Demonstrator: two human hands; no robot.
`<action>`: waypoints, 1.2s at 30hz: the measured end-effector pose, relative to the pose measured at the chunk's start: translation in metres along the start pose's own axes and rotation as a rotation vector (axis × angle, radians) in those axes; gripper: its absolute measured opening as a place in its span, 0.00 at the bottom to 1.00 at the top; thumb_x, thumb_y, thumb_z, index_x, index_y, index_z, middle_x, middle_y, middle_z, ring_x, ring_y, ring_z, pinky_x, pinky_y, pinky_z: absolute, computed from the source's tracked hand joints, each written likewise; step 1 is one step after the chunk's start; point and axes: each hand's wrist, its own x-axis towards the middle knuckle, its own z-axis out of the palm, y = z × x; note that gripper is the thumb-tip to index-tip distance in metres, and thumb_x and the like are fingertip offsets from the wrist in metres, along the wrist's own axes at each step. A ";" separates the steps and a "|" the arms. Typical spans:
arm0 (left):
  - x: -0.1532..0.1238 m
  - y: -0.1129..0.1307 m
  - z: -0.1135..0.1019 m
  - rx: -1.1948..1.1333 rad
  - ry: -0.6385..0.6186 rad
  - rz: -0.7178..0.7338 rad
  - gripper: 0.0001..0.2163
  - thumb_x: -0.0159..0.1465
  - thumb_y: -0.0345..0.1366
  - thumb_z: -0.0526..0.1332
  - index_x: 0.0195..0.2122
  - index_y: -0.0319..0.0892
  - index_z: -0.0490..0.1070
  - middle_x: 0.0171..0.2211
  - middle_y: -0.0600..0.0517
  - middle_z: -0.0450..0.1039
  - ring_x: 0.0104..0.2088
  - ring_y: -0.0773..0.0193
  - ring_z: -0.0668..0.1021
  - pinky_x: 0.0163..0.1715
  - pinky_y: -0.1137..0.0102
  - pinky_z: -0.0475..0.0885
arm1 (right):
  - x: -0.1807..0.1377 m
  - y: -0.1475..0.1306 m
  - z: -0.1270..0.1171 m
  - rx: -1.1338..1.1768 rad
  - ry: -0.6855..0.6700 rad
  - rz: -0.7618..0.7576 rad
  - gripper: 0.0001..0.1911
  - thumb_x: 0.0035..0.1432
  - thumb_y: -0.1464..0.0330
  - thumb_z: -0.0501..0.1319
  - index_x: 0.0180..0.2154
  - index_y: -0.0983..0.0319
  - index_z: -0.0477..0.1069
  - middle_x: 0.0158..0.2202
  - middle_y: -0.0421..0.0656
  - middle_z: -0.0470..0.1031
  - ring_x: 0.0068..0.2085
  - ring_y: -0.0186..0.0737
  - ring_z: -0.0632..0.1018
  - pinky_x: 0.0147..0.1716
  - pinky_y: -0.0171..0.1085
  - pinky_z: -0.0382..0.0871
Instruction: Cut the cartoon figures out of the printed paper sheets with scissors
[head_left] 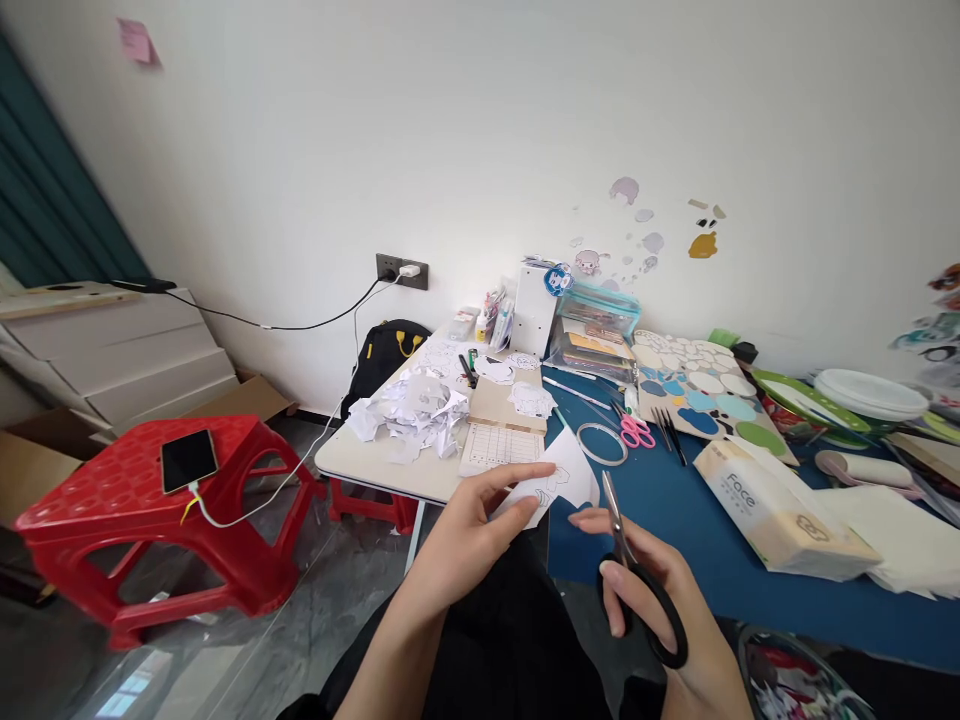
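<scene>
Between the thumb and fingers of my left hand (480, 515) is a white sheet of paper (574, 470) with line drawings on it. Its lower right edge is cut unevenly. My right hand (652, 590) has its fingers through the handles of black-handled scissors (621, 535). The blades point up and away, close to the paper's right edge, and look nearly closed. Behind the paper lie a ruled notepad (502, 447) and a white cut-out drawing (532, 400).
Crumpled paper scraps (416, 410) heap on the white table at left. On the blue table are pink scissors (637, 430), a tape ring (602, 445), tweezers (670, 435) and a tissue pack (780, 510). A red stool (225, 520) bearing a phone (189, 461) stands left.
</scene>
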 end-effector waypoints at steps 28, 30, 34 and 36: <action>0.010 -0.012 0.012 -0.478 0.286 -0.006 0.11 0.51 0.33 0.70 0.35 0.41 0.73 0.26 0.55 0.74 0.26 0.71 0.74 0.26 0.78 0.69 | 0.021 0.014 0.040 -0.110 0.003 -0.247 0.02 0.50 0.73 0.61 0.26 0.63 0.69 0.21 0.38 0.66 0.19 0.34 0.67 0.21 0.34 0.60; 0.009 -0.014 0.012 -0.449 0.296 0.022 0.10 0.53 0.33 0.70 0.35 0.41 0.72 0.23 0.56 0.72 0.25 0.72 0.73 0.26 0.78 0.68 | 0.020 0.012 0.045 -0.082 0.023 -0.229 0.01 0.50 0.72 0.60 0.28 0.63 0.71 0.22 0.37 0.66 0.19 0.33 0.67 0.20 0.33 0.60; 0.006 -0.016 0.013 -0.386 0.327 0.054 0.10 0.54 0.33 0.69 0.36 0.42 0.71 0.20 0.59 0.68 0.24 0.72 0.72 0.26 0.79 0.68 | 0.018 0.013 0.046 -0.036 0.009 -0.217 0.05 0.50 0.72 0.60 0.32 0.63 0.73 0.22 0.37 0.66 0.19 0.33 0.67 0.20 0.33 0.62; 0.005 -0.015 0.014 -0.374 0.330 0.051 0.10 0.54 0.33 0.69 0.36 0.41 0.71 0.19 0.59 0.68 0.24 0.73 0.72 0.25 0.80 0.67 | 0.018 0.015 0.045 -0.033 0.010 -0.224 0.05 0.50 0.72 0.61 0.32 0.62 0.73 0.22 0.37 0.66 0.19 0.32 0.67 0.20 0.32 0.62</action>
